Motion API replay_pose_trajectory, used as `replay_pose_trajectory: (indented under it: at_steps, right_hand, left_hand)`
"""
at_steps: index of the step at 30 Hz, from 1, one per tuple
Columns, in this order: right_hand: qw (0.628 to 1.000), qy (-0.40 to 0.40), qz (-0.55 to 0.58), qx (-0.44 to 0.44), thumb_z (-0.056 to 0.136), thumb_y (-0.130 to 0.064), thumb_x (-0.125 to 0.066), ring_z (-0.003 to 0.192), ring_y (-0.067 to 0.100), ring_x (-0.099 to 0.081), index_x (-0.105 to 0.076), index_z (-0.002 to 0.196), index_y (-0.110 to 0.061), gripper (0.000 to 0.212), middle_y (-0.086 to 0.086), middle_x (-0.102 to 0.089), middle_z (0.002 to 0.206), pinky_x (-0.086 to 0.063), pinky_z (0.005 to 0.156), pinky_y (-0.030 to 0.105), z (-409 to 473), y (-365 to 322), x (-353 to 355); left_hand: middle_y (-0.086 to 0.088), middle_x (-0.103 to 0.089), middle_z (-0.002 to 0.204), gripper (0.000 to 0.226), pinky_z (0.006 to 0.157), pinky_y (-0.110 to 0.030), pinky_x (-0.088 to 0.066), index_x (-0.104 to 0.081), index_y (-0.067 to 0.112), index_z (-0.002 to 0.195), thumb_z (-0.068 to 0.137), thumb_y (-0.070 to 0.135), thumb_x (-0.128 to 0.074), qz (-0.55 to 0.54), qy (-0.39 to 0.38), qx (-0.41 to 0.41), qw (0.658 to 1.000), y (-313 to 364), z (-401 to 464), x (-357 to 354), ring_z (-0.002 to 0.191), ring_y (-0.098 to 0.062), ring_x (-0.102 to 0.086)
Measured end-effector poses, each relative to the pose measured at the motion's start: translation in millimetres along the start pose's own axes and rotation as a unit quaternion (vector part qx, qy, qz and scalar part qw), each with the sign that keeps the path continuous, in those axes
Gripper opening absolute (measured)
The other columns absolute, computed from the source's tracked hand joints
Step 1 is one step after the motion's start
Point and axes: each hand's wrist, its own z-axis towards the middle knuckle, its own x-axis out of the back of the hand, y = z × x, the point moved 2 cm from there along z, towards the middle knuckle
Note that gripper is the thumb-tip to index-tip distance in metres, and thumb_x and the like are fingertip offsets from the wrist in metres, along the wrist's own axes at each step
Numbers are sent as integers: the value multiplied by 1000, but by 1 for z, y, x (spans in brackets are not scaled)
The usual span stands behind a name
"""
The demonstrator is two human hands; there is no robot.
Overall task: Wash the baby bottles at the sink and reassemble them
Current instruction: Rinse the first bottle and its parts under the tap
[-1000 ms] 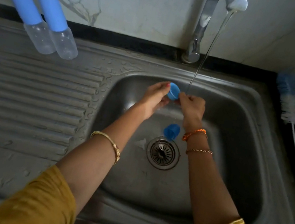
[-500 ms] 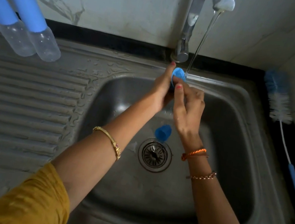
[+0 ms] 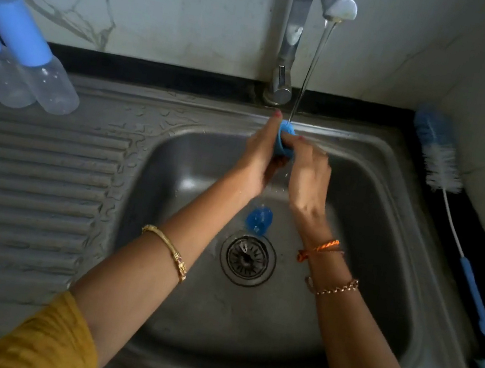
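Both forearms reach forward over the stainless steel sink basin (image 3: pixel 386 241), converging under the thin stream of water (image 3: pixel 312 66) that falls from the chrome tap (image 3: pixel 294 30) at the back edge. The left hand (image 3: pixel 260 157) is raised with its wrist bent upward, fingers pointing toward the tap and curled around the left side of a small round blue plastic bottle cap (image 3: pixel 284 141); a red-painted fingertip shows just above the cap. The right hand (image 3: pixel 309 176) comes in from the other side, back of the hand facing up, its fingers bent over and gripping the cap's right edge, so the cap is pinched between the two hands directly where the water lands. How the thumbs lie cannot be made out. A gold bangle (image 3: pixel 168 250) sits on the left forearm, and an orange thread band (image 3: pixel 318 249) and a chain bracelet (image 3: pixel 333 287) on the right. Mustard-yellow sleeves (image 3: pixel 45 340) cover both upper arms. A second blue plastic cap (image 3: pixel 258 219) lies on the basin floor just above the round metal drain strainer (image 3: pixel 247 257). Two clear plastic baby bottles with blue cylindrical lids (image 3: pixel 29 62) lie side by side, touching, on the ribbed draining board (image 3: pixel 25 178) at far left. A blue-and-white bottle brush (image 3: pixel 443 161) with a long handle lies on the dark counter to the right of the sink.
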Motion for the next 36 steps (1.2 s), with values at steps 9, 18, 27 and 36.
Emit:
replay_pose_trajectory:
  at_steps: [9, 18, 27, 36]
  right_hand:
    - [894, -47, -316, 315, 89, -36, -43, 113, 30, -51, -70, 106, -19, 36, -3, -70, 106, -14, 79, 24, 6, 20, 33]
    - [989, 100, -88, 65, 93, -30, -53, 103, 18, -54, -71, 103, -18, 24, 2, -70, 97, -33, 95, 33, 20, 1, 1]
    - [883, 37, -336, 326, 85, -27, -63, 102, 31, -58, -75, 94, -17, 17, -2, -73, 94, -22, 79, 32, 12, 11, 25]
    - [993, 101, 6, -61, 91, -28, -55, 91, 22, -64, -71, 91, -18, 19, 1, -70, 86, -47, 90, 47, 15, -11, -4]
  left_hand:
    - [-7, -58, 74, 38, 48, -21, -48, -56, 9, 101, 92, 45, -47, 23, 11, 105, 994, 12, 1, 2, 54, -12, -57]
    - [-4, -63, 88, 24, 73, -23, -54, -61, 12, 95, 95, 30, -46, 14, -87, -43, 995, 13, 5, 3, 82, -13, -62]
    - [-3, -67, 70, 25, 51, -16, -50, -63, 10, 86, 90, 34, -56, 51, -23, -2, 998, 24, 7, 15, 53, -7, -63]
    - [-2, -61, 93, 15, 76, -24, -50, -61, 17, 97, 94, 27, -50, 126, -16, -103, 986, 25, 7, -8, 86, -13, -59]
